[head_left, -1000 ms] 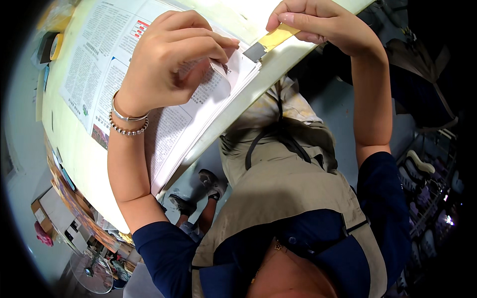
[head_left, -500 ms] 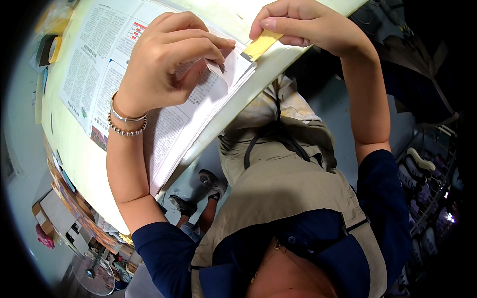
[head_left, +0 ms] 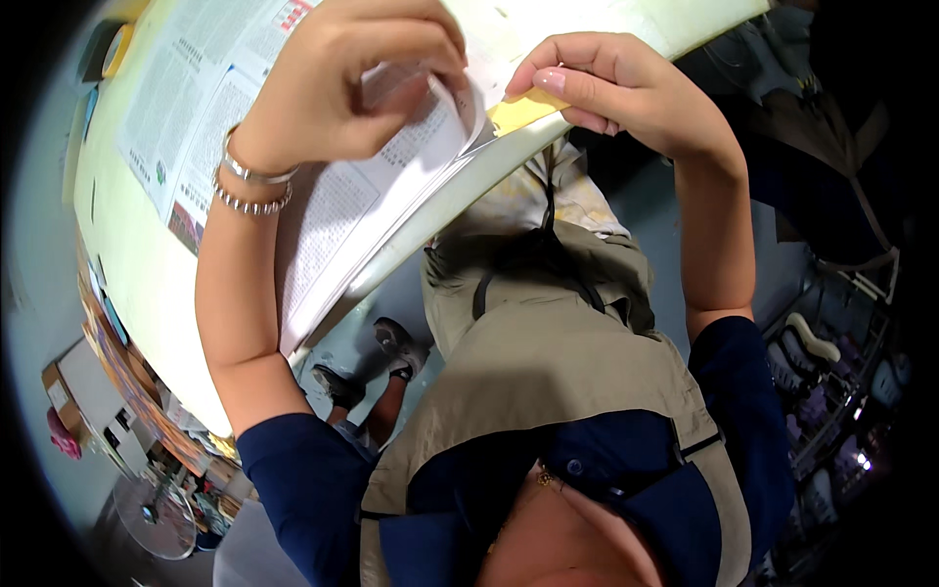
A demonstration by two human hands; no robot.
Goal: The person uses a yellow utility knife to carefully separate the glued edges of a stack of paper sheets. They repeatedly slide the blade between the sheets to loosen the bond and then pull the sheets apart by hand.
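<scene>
Pinching curled, printed white paper [head_left: 421, 142], our left hand [head_left: 342, 88] is nearly closed. Our right hand [head_left: 626, 95] clasps a flat, yellow-wrapped grey blade [head_left: 526, 113].

Newspaper [head_left: 333, 215]: matt ppr; yel. strip [head_left: 526, 114]: matt; bracelets [head_left: 251, 206]: shiny mtl.

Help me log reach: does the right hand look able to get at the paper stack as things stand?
Probably yes: the right hand is beside the paper stack, and only the yellow strip it holds comes between.
</scene>
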